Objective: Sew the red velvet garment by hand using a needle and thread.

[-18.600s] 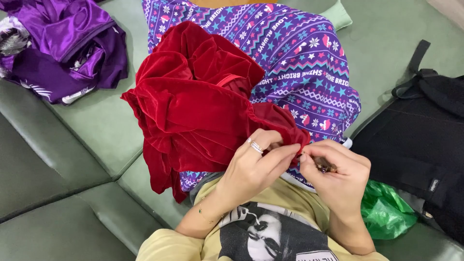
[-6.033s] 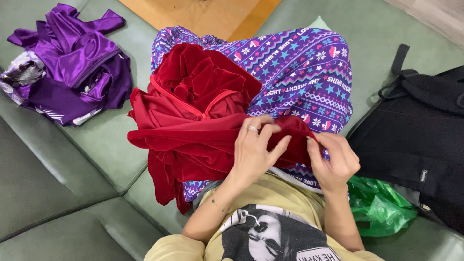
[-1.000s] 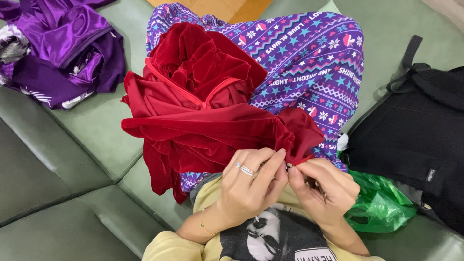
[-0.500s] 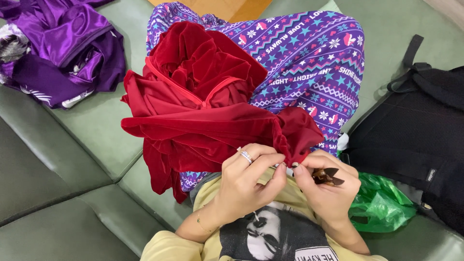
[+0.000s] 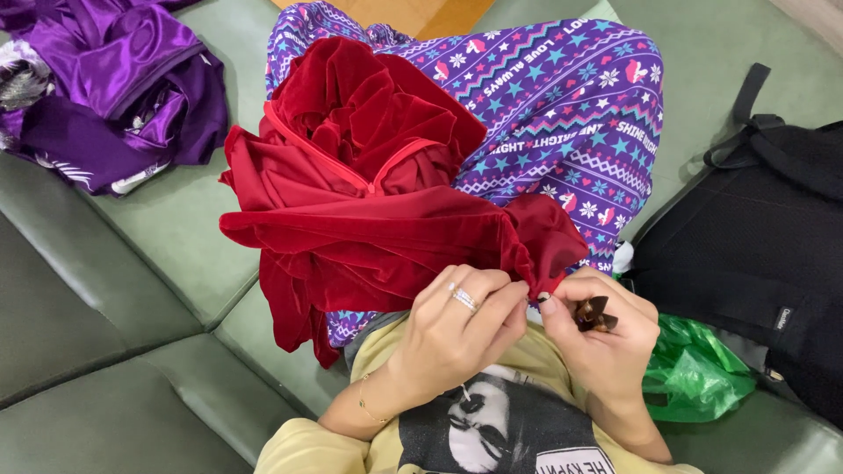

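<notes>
Deep red velvet garment [image 5: 369, 219] on purple trousers [image 5: 562, 114] patterned with white stars and stripes; shiny purple cloth [image 5: 105, 88], green sofa [image 5: 132, 377], black bag [image 5: 755, 254], bright green plastic bag [image 5: 694, 369].

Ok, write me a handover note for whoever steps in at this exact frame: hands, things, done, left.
Left hand: pinching the edge of the red velvet garment on the lap.
Right hand: fingertips meet the left at that same edge; a small dark brown clip-like object sits in its grip.
Purple satin garment lies apart on the green sofa; black bag and green plastic bag to the right.
Done: cannot tell.
Left: work at the pinched edge.
</notes>
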